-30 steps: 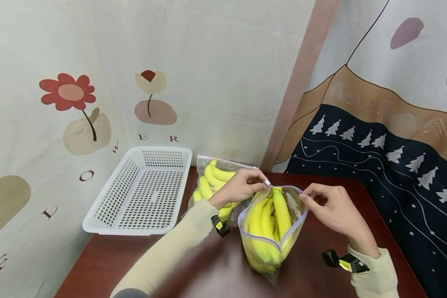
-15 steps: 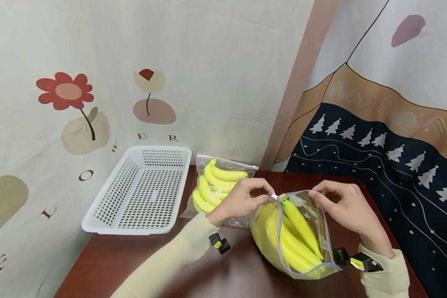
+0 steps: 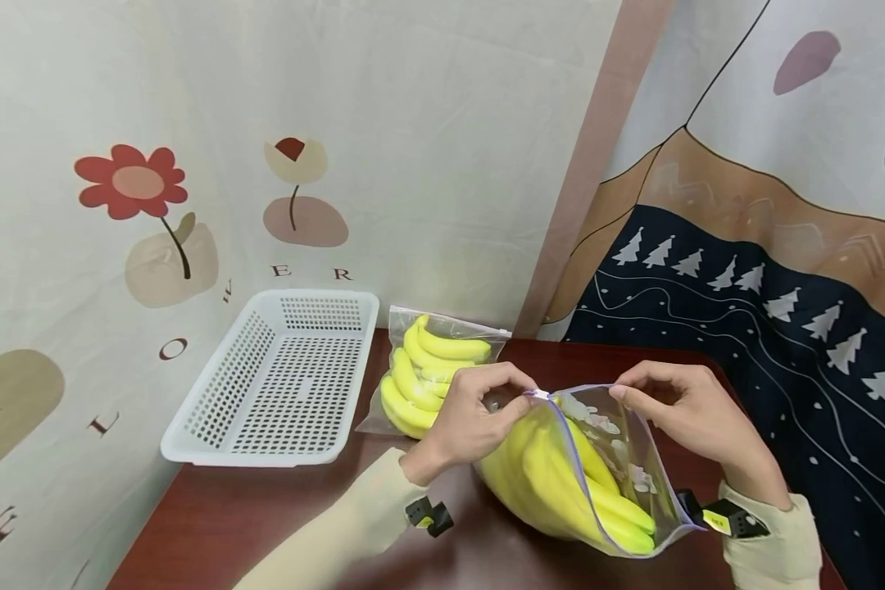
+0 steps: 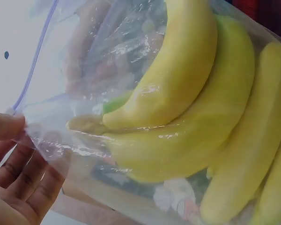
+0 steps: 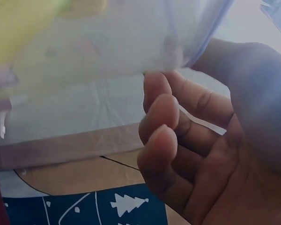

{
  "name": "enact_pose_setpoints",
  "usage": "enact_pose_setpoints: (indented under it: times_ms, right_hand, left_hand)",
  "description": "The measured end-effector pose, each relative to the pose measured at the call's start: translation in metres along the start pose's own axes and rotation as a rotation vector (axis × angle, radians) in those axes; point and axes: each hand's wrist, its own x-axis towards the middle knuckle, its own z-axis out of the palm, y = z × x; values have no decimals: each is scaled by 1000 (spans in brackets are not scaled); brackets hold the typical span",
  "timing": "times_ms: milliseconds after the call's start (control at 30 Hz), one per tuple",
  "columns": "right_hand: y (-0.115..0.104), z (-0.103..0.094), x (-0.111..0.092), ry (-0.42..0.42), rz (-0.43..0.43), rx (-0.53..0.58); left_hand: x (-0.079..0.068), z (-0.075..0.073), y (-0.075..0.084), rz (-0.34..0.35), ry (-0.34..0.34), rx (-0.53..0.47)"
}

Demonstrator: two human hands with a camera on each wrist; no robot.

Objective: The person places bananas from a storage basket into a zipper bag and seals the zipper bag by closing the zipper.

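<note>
A clear zip bag (image 3: 568, 492) with a purple rim holds several yellow bananas (image 3: 619, 500). Its mouth gapes toward the right and front. My left hand (image 3: 479, 410) pinches the bag's corner at the white zip slider (image 3: 540, 395) between thumb and forefinger. On the far rim, my right hand (image 3: 682, 406) pinches the edge with thumb and forefinger. The left wrist view shows the bananas (image 4: 187, 93) through the plastic, beside the left hand (image 4: 18, 173). In the right wrist view the other fingers of the right hand (image 5: 201, 136) curl loosely below the rim.
A second zip bag (image 3: 497, 334) of bananas (image 3: 420, 377) lies flat behind my left hand. To its left stands a white perforated plastic basket (image 3: 302, 393). All rest on a dark red table (image 3: 214, 516), with a printed cloth (image 3: 442, 164) hanging behind.
The held bag has swung from upright to tilted, its mouth turning toward the right and front and its bananas leaning over. Both hands keep their pinch and have shifted slightly, the right hand rightward.
</note>
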Motion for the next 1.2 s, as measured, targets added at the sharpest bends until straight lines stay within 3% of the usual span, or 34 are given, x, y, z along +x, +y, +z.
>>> enact_pose_setpoints:
  times_ms: [100, 233, 400, 500, 633, 733, 867, 1000, 1200]
  right_hand:
    - [0, 0, 0, -40, -2, 9]
    - [1, 0, -1, -113, 0, 35]
    - [4, 0, -5, -188, 12, 81]
    - [7, -2, -13, -258, -72, 166]
    - [14, -1, -24, -419, -175, 339]
    - [19, 3, -30, -458, -119, 362]
    - [26, 10, -34, -351, -32, 219]
    - [30, 16, -31, -192, -13, 90]
    - [32, 25, -23, -21, -22, 108]
  left_hand:
    - [-4, -1, 4, 51, 46, 19]
    - [-11, -4, 7, 21, 117, -16]
    - [-20, -11, 6, -102, 219, -39]
    - [-24, -15, 5, -179, 279, -26]
    - [-26, -21, 3, -253, 343, -10]
    - [-28, -26, 1, -297, 376, -3]
    - [-32, -35, -5, -344, 382, -52]
    - [-36, -45, -12, -370, 365, -125]
    - [-42, -59, -20, -392, 312, -178]
